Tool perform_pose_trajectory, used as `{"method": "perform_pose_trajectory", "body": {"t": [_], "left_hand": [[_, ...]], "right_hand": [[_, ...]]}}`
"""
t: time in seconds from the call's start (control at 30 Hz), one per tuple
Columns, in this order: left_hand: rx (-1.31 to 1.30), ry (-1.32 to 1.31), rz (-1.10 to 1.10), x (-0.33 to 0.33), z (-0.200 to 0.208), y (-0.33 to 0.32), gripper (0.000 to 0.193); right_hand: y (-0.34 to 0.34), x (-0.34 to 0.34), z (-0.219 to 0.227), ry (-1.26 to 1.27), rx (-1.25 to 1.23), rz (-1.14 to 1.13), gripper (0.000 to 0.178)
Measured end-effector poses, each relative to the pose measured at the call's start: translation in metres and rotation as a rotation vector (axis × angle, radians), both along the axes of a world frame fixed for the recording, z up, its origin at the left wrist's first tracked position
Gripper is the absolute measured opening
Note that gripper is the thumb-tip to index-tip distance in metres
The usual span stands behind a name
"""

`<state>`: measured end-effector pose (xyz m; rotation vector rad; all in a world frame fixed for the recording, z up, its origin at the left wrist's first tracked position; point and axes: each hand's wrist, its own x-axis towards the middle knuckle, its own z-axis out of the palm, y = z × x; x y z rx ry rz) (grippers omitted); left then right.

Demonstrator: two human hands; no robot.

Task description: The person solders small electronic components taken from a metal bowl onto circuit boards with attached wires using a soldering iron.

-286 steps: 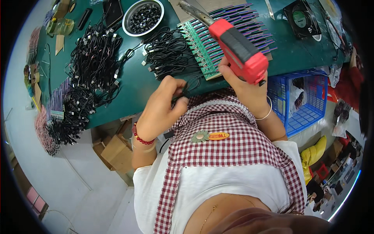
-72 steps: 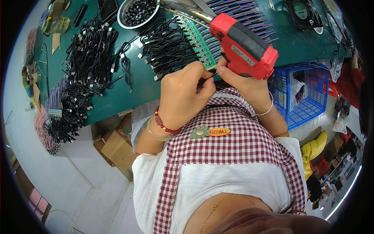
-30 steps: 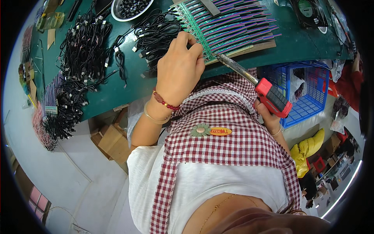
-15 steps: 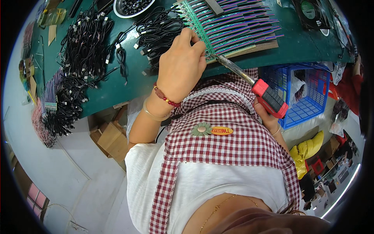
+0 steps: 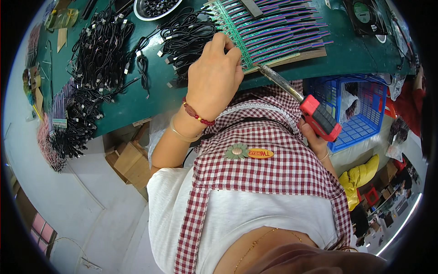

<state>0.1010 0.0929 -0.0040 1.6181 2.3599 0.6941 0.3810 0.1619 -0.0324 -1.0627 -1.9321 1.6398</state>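
Note:
My right hand [image 5: 315, 142] is wrapped round the red and black handle of a soldering iron [image 5: 319, 118]. Its metal barrel points up and left, the tip close to the near end of a green circuit board panel [image 5: 233, 33]. My left hand [image 5: 214, 75] is closed in a pinch at the panel's left edge; whatever its fingertips hold is hidden. Dark ribbon wires with blue and pink stripes [image 5: 287, 39] run off to the right from the panel. Just left of the panel, beside my left hand, lie black USB cables [image 5: 187, 39] in a heap.
A flat grey bar [image 5: 251, 7] rests across the wires. More black cables [image 5: 98, 55] are bundled at the left and hang off the green table [image 5: 123, 112]. A metal bowl of small dark parts [image 5: 138, 11] stands behind. Below the table's right side is a blue crate [image 5: 360, 132].
The soldering iron has shifted slightly right and its tip has drawn back a little from the panel's edge. My left hand stays nearly still in its pinch.

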Motion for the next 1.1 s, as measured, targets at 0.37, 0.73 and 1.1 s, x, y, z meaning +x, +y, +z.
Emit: {"method": "perform_pose_trajectory", "body": {"t": [0.37,0.73,1.1], "left_hand": [[0.027,0.010,0.041,0.008,-0.001,-0.002,0.008],[0.063,0.033,0.042,0.010,-0.004,-0.002,0.011],[0.056,0.038,0.032,0.012,-0.003,-0.002,0.011]], "right_hand": [[-0.001,0.004,-0.006,-0.025,0.051,0.065,0.016],[-0.003,0.006,-0.004,-0.092,0.020,0.069,0.016],[-0.010,0.012,-0.008,0.003,-0.071,-0.040,0.017]]}}
